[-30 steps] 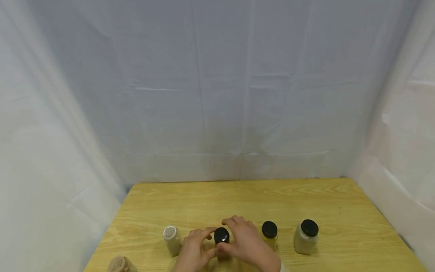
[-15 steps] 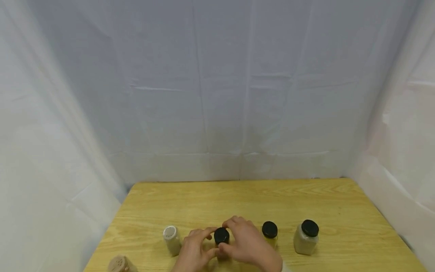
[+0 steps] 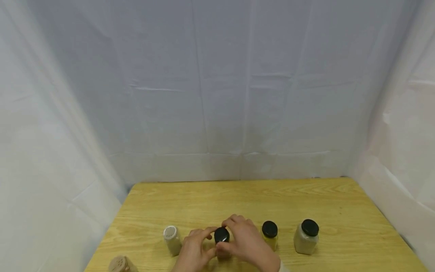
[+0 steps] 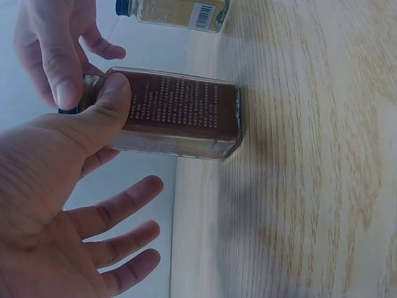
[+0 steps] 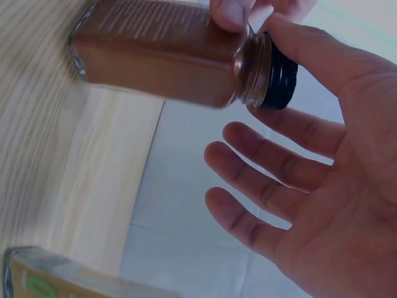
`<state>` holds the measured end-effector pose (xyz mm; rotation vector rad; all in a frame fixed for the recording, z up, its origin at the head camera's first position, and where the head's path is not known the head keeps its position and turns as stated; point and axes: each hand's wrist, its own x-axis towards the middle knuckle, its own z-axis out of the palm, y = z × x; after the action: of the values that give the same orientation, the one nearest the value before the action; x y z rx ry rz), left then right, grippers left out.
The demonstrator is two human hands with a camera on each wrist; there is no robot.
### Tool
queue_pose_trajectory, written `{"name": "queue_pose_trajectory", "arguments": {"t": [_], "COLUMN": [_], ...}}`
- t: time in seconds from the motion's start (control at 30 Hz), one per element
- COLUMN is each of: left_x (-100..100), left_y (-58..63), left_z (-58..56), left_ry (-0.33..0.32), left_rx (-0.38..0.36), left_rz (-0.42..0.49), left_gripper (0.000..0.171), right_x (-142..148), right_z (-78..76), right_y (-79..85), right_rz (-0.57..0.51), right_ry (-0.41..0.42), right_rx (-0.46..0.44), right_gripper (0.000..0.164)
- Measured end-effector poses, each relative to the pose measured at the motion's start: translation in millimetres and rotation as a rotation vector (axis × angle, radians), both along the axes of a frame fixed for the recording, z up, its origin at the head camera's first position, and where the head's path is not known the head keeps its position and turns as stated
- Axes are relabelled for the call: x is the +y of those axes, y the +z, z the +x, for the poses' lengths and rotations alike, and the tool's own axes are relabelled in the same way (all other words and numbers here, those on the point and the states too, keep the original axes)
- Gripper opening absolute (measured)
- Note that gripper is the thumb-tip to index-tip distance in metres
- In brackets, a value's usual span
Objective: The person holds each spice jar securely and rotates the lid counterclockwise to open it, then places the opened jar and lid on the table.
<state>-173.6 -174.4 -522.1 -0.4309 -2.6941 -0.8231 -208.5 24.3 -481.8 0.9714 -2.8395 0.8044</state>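
Observation:
A square glass spice jar [image 4: 180, 108] of red-brown powder stands upright on the table, between my two hands. My left hand [image 3: 193, 249] pinches it just below the neck with thumb and index finger; the other fingers spread free. At its top, my right hand [image 3: 246, 241] holds the black lid [image 5: 281, 74] between thumb and fingertips, its remaining fingers loosely bent. Glass threads show under the lid's edge in the right wrist view. From the head, the hands cover most of the jar's body.
Left of my hands stand a pale shaker with a white holed top [image 3: 172, 241] and a tan-topped shaker [image 3: 119, 264], cut off by the frame. To the right are a black-lidded jar of yellow contents [image 3: 270, 232] and a larger pale one [image 3: 306, 238]. White sheeting [image 3: 221, 113] surrounds the wooden table [image 3: 204, 196].
My right hand and its fingers shift very slightly at the lid. The left hand and the jar stay in place, as do the other containers.

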Motion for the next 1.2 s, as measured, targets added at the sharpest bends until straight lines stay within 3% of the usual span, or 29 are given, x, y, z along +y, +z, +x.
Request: {"name": "queue_pose_trajectory", "arguments": {"t": [0.13,0.3,0.43,0.6,0.73,0.97,1.2], "left_x": [0,-1,-2,-2,-2,-1,-2], "left_y": [1.2,4.4,3.3,1.4,2.0,1.4,1.0], "left_z": [-0.3,-1.1,-0.6,0.6,-0.1,-0.8,-0.1], "left_ry": [-0.007,-0.023,-0.018,-0.010,-0.006,0.016,0.025], "left_rx": [-0.062,-0.143,-0.115,-0.059,-0.071,-0.083,-0.103], "left_rz": [0.014,0.041,0.040,0.032,0.039,0.051,0.056], "left_gripper": [0.053,0.064,0.062,0.052,0.050,0.052,0.055], "right_x": [6,10,8,2,-2,-4,-5], "right_z": [-1.1,-0.5,1.5,2.8,2.9,3.3,2.0], "right_y": [-0.2,2.0,3.6,2.8,1.5,-0.2,-0.4], "right_rz": [-0.009,-0.051,-0.027,0.004,0.004,-0.003,0.006], "right_ry": [-0.012,0.020,0.041,0.019,0.000,0.006,0.070], "right_rx": [-0.042,-0.082,-0.066,-0.042,-0.011,0.075,0.032], "right_gripper": [0.049,0.037,0.036,0.046,0.048,0.037,0.036]}}
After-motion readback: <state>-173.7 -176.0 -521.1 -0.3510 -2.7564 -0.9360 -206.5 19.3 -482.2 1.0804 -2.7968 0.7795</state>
